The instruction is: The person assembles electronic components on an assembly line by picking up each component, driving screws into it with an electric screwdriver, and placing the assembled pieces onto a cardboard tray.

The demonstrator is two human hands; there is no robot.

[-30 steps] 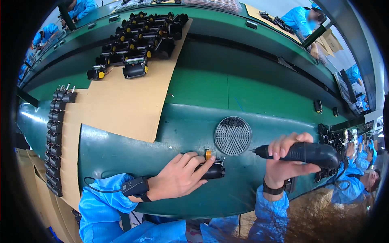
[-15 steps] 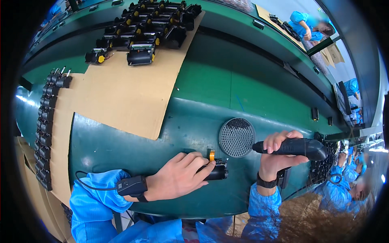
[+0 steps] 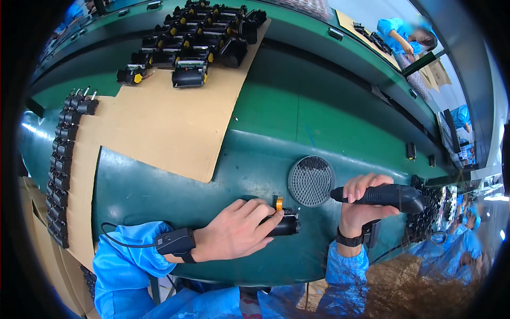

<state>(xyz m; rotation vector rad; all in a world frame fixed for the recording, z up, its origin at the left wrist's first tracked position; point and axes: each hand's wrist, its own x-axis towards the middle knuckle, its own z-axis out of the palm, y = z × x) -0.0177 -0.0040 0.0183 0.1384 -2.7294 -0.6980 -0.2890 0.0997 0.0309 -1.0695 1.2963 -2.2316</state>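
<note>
My left hand (image 3: 236,231) is closed on a small black printer-like module (image 3: 287,224) lying on the green bench. An orange ribbon cable (image 3: 279,204) sticks up from it beside my fingertips. In my right hand (image 3: 357,210) is a black electric screwdriver (image 3: 390,197), held nearly level with its nose pointing left. That nose is at the right rim of a round grey dish (image 3: 311,192) full of small holes, and its bit cannot be made out. Tiny dark screws (image 3: 317,163) are heaped at the dish's far side.
Brown cardboard (image 3: 159,122) covers the left of the bench. Several black modules with yellow parts (image 3: 190,74) stand on its far end, and a row of black parts (image 3: 61,165) lines its left edge. More dark parts (image 3: 417,220) lie right. Co-workers in blue sit beyond.
The view has shifted slightly. Both hands keep the same hold, the left on the module and the right on the screwdriver, with hardly any movement.
</note>
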